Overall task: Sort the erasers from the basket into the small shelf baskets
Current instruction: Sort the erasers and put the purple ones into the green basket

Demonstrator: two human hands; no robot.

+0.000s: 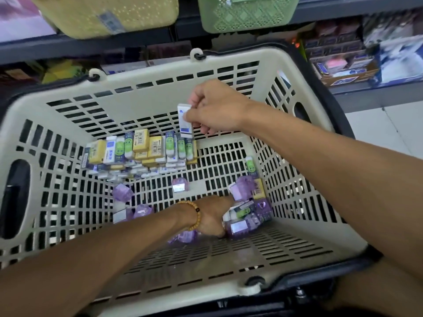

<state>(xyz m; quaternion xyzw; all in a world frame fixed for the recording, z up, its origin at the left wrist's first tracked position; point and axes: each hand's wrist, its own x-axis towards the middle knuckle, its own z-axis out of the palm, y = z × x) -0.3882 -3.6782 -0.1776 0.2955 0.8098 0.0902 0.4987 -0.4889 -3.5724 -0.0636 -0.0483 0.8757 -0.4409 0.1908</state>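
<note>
A cream slotted basket fills the view. At its far floor lies a stack of yellow, green and blue-white erasers. Purple-wrapped erasers are scattered along the near floor and right corner. My right hand hovers above the basket's middle and pinches a blue-white eraser upright. My left hand, with a bead bracelet on the wrist, reaches down into the pile of erasers in the right corner; its fingers are hidden among them.
On the shelf above hang a yellow shelf basket and a green shelf basket. Boxed stationery sits on a lower shelf at the right. The big basket's dark handle curves around its right side.
</note>
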